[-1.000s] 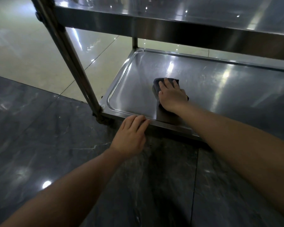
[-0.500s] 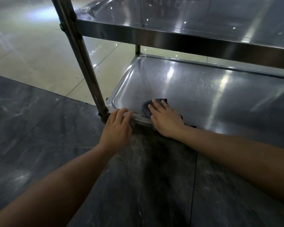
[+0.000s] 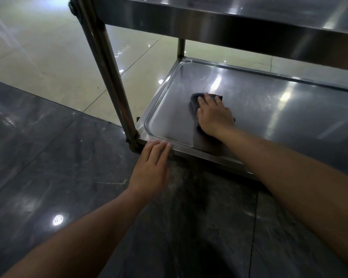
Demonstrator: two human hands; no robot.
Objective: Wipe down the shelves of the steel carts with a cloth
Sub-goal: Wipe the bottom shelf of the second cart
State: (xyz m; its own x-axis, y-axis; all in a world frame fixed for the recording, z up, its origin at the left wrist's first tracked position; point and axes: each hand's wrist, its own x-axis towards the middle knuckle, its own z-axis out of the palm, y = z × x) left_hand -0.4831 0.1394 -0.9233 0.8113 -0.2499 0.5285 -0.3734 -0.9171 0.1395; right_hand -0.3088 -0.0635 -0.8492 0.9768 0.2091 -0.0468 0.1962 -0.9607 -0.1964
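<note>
A steel cart stands in front of me, and its bottom shelf [image 3: 279,109] is a shallow tray with a raised rim. A dark cloth [image 3: 194,103] lies on the left part of that shelf. My right hand [image 3: 214,115] presses flat on the cloth with straight fingers, covering most of it. My left hand [image 3: 151,167] rests with straight fingers on the shelf's front rim, beside the cart's front left post [image 3: 109,77].
The cart's upper shelf [image 3: 249,27] overhangs the bottom one close above my right hand. A rear post [image 3: 181,48] stands at the shelf's far left corner. Dark marble floor [image 3: 48,157] lies in front, and pale tiles [image 3: 38,57] lie beyond.
My right hand has pushed the cloth from the front rim back onto the middle left of the shelf. My left hand has stayed on the front rim.
</note>
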